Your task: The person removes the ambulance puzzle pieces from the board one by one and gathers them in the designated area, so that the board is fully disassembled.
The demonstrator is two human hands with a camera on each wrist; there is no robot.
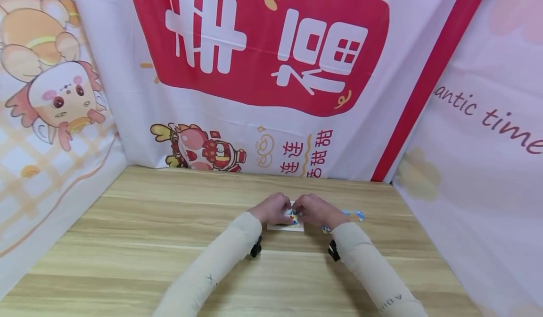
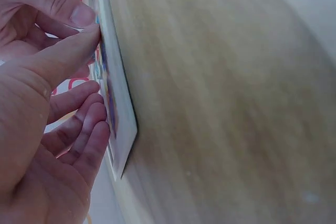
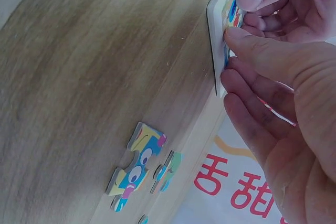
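Note:
A small white-edged puzzle board [image 1: 286, 228] lies on the table, with colourful printed pieces in it. My left hand [image 1: 275, 208] is over its left part, thumb and fingertips touching the printed face. My right hand [image 1: 318, 209] touches its right side, the thumb on the picture and the other fingers by the edge. In the left wrist view the board [image 2: 119, 124] shows edge-on, and the thumbs of the left hand [image 2: 58, 129] and right hand come close together. The right wrist view shows no piece between the spread thumb and fingers of the right hand [image 3: 283, 87]. Hands hide much of the picture.
Loose puzzle pieces lie right of the board: a blue-and-yellow one with printed eyes [image 3: 137, 167], a green-and-blue one [image 3: 169, 170], and part of another [image 3: 143, 219]. Printed cloth [image 1: 254, 95] hangs behind the wooden table [image 1: 169, 241] and at both sides.

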